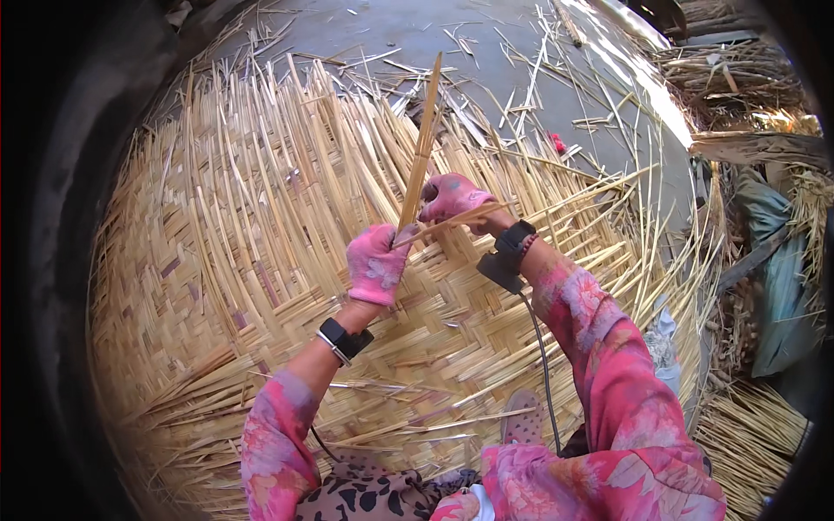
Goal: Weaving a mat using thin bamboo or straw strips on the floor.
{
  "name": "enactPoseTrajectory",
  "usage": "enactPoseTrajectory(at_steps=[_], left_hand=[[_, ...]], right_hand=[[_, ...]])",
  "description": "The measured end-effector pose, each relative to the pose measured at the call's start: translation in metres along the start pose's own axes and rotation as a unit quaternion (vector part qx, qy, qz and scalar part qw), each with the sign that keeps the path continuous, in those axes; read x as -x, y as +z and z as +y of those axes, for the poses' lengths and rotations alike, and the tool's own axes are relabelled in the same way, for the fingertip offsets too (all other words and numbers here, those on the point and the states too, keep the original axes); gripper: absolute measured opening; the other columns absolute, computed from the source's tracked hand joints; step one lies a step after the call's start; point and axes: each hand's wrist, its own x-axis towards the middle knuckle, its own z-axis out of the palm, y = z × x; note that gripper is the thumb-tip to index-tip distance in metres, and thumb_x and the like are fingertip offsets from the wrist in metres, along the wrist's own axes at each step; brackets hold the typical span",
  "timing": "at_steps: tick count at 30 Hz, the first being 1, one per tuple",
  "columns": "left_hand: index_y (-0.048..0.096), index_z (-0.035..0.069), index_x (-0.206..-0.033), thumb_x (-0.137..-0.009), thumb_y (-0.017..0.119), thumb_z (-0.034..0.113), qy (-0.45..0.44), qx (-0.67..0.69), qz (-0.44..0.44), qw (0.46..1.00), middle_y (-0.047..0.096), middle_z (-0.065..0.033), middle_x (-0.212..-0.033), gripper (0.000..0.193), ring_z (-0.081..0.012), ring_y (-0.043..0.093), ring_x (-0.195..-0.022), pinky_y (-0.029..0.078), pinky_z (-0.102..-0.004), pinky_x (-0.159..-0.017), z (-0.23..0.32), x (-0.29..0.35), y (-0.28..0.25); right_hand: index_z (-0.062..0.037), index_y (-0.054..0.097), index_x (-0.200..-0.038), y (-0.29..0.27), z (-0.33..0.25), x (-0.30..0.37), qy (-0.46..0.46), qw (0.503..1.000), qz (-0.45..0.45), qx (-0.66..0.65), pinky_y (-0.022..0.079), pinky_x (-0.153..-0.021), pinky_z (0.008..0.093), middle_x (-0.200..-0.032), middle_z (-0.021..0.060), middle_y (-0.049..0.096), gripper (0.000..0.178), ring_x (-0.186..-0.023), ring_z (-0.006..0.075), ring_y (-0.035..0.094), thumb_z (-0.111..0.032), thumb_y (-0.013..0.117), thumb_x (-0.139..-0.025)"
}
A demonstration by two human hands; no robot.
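My left hand (375,265), in a pink glove, is closed around the lower end of a flat reed strip (423,139) that points up and away over the mat. A second strip (460,219) runs from the left fingers to the right, across the front of my right hand (456,195). That gloved right hand is close beside the upright strip with its fingers curled; what they grip, if anything, is hidden. Beneath both hands lies a large woven reed mat (417,321), its weave tight near me and its strips loose and parallel toward the far side.
Long loose strip ends (599,204) stick out at the mat's right. Broken reed scraps (521,108) litter the grey floor (408,35) beyond. Stacked sticks (730,74) and bundled reeds (751,443) line the right side. A cable (545,356) hangs from my right wrist device (506,259).
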Motion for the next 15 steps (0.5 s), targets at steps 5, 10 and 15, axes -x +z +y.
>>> enactPoseTrajectory(at_steps=[5,10,15], left_hand=[[0.050,0.001,-0.063,-0.077,0.071,0.022,0.021,0.035,0.023,0.999,0.037,-0.0106,-0.055,0.033,-0.0187,0.033,-0.049,0.030,-0.0339,-0.045,-0.002,0.003,-0.002],[0.049,0.001,-0.060,-0.079,0.069,0.023,-0.006,0.014,0.013,1.000,0.034,-0.0102,-0.053,0.035,-0.0170,0.032,-0.047,0.030,-0.0335,-0.045,-0.010,0.000,0.005],[0.052,0.001,-0.059,-0.081,0.068,0.025,-0.041,0.070,0.048,0.996,0.034,-0.0083,-0.050,0.036,-0.0139,0.032,-0.046,0.030,-0.0325,-0.044,-0.026,0.002,0.011]], right_hand=[[-0.0006,0.067,-0.084,-0.002,-0.008,-0.003,0.021,0.999,0.012,0.022,0.044,-0.050,0.0271,-0.066,0.0061,0.063,0.033,-0.055,0.0126,0.057,-0.026,0.077,-0.066],[0.0020,0.064,-0.079,0.006,-0.006,0.003,-0.021,0.993,0.081,0.085,0.041,-0.050,0.0274,-0.063,0.0046,0.058,0.031,-0.057,0.0082,0.050,-0.024,0.076,-0.066],[0.0012,0.062,-0.087,0.012,0.004,0.017,-0.023,0.956,0.003,-0.293,0.047,-0.063,0.0250,-0.078,0.0069,0.065,0.022,-0.069,0.0131,0.060,-0.010,0.072,-0.070]])
